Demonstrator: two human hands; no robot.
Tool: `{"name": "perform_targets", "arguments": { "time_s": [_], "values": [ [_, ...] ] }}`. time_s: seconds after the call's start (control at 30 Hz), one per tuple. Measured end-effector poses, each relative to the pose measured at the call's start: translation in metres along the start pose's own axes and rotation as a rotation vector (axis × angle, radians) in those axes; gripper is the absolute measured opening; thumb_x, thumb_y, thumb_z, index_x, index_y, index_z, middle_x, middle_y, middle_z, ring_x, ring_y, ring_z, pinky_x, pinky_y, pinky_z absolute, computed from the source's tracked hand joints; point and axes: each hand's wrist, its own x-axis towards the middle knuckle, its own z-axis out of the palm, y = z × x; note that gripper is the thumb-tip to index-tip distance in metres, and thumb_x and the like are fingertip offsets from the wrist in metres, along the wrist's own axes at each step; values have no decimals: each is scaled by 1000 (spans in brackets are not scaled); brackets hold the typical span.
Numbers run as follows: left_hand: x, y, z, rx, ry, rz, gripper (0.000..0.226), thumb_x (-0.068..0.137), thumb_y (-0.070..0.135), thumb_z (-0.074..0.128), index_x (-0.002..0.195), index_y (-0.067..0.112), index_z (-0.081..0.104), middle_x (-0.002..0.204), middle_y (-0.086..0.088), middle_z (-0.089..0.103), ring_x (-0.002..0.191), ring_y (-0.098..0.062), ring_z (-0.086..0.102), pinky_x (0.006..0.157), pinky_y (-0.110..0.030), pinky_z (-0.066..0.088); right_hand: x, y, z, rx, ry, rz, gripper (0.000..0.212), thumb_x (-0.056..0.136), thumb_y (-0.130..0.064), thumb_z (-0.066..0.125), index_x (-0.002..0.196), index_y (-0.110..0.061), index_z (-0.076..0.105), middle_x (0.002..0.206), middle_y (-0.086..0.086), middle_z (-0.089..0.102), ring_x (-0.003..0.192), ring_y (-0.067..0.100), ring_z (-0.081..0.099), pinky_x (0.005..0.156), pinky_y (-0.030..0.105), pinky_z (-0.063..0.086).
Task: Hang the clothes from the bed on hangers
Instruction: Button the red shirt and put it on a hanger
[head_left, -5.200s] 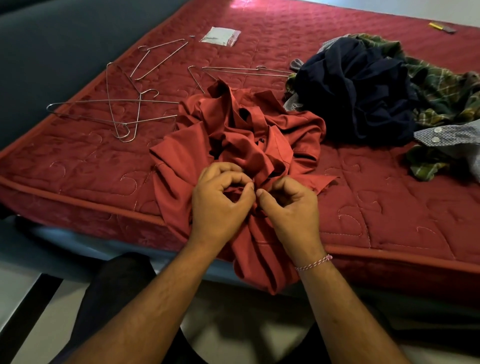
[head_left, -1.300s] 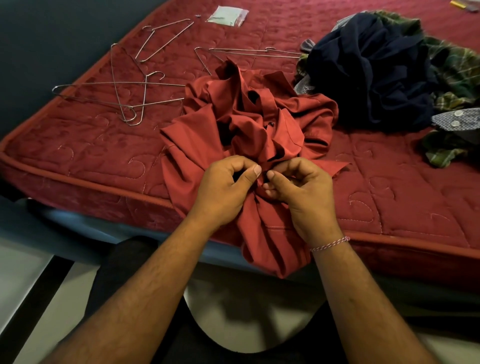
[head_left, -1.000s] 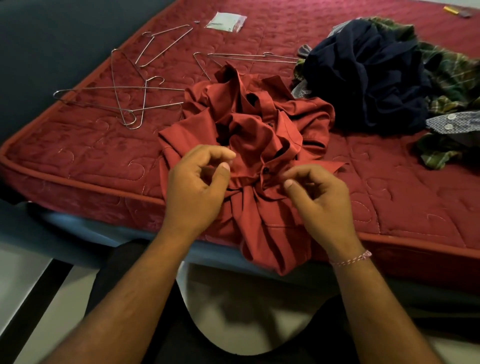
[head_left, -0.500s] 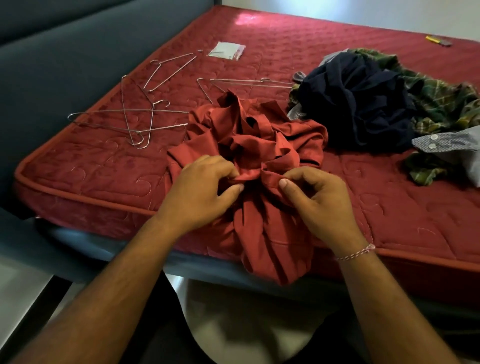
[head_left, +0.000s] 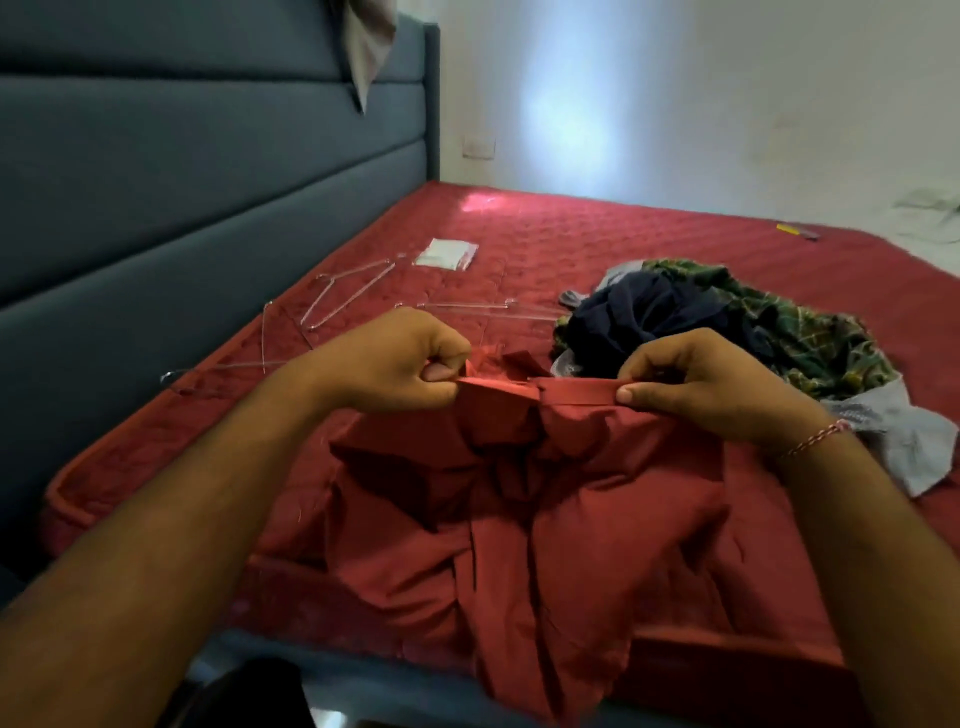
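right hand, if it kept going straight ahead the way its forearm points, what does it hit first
Probably the dark navy garment in the pile just beyond the right hand, though depth is hard to judge from this view.

No readable text, labels, brands or numbers anywhere.

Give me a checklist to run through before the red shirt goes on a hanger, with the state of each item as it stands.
1. Both hands hold the red shirt: ok; left hand and right hand pinch its top edge.
2. Shirt lifted and spread: ok; it hangs open between the hands.
3. Wire hangers within view: ok, on the mattress beyond the left hand.
4. A hand free to take one: not ok.
5. Buttons undone: cannot tell.
6. Other clothes apart from the shirt: ok.
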Motion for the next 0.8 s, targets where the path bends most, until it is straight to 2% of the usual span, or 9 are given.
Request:
{"name": "perform_targets", "arguments": {
  "time_s": [0.13, 0.23, 0.33, 0.4, 0.47, 0.53, 0.63, 0.7, 0.8],
  "values": [
    [48, -25, -25, 108, -18, -105, 25, 81, 6, 66, 81, 24, 48, 71, 9, 51, 63, -7, 45, 62, -32, 38, 44, 18, -39, -170, 187, 33, 10, 90, -12, 78, 83, -19, 78, 80, -3, 77, 70, 4, 64, 68, 18, 48],
    [88, -36, -43, 461, 93, -302, 33, 87, 15, 61, 118, 26, 56, 114, -2, 66, 100, -28, 66, 81, -38, 50, 84, 28, -70, -426, 450, 114, 2, 89, -20, 77, 90, -22, 79, 90, 3, 78, 85, 21, 71, 72, 25, 51],
    [113, -24, -59, 742, 334, -452, 26, 89, 21, 58, 114, 24, 64, 118, -7, 68, 104, -38, 67, 81, -45, 54, 100, 16, -92, -598, 706, 245, 14, 89, -36, 75, 91, -23, 75, 95, 9, 76, 91, 35, 70, 73, 38, 52],
    [116, -14, -62, 772, 482, -389, 20, 84, 26, 68, 103, 20, 65, 108, -7, 66, 100, -35, 65, 76, -42, 52, 98, 3, -89, -638, 813, 235, 16, 90, -40, 73, 91, -23, 73, 94, 9, 75, 91, 36, 70, 72, 38, 50],
    [106, -10, -52, 723, 568, -197, 24, 74, 27, 78, 88, 17, 61, 95, -6, 60, 89, -30, 57, 71, -37, 44, 86, -5, -70, -619, 818, 212, 17, 89, -41, 73, 91, -24, 72, 92, 6, 75, 90, 35, 70, 70, 37, 49],
    [85, -5, -31, 487, 579, -81, 28, 69, 16, 77, 78, 20, 51, 81, 2, 53, 74, -22, 47, 64, -34, 39, 65, -9, -38, -539, 747, 218, 16, 85, -41, 76, 84, -25, 72, 85, 2, 74, 85, 32, 70, 68, 35, 50],
    [40, 6, 18, 176, 498, -135, 23, 72, 13, 68, 85, 23, 52, 81, 11, 56, 72, -16, 50, 65, -34, 42, 26, -8, 21, -260, 538, 303, 23, 79, -39, 82, 69, -23, 69, 66, -7, 70, 68, 14, 69, 63, 30, 54],
    [9, 11, 51, 137, 420, -218, 26, 71, 29, 64, 96, 26, 62, 91, 11, 65, 81, -13, 59, 74, -33, 50, -1, -6, 63, 61, 411, 360, 27, 81, -32, 84, 66, -15, 69, 55, -8, 66, 48, 4, 57, 49, 22, 44],
    [-30, 17, 96, 42, 279, -348, 41, 69, 56, 59, 101, 33, 69, 93, 15, 70, 85, -7, 66, 78, -34, 54, -36, -6, 120, 568, 348, 408, 20, 87, -16, 80, 72, -8, 69, 56, -5, 59, 46, 5, 45, 43, 18, 34]
  ]
}}
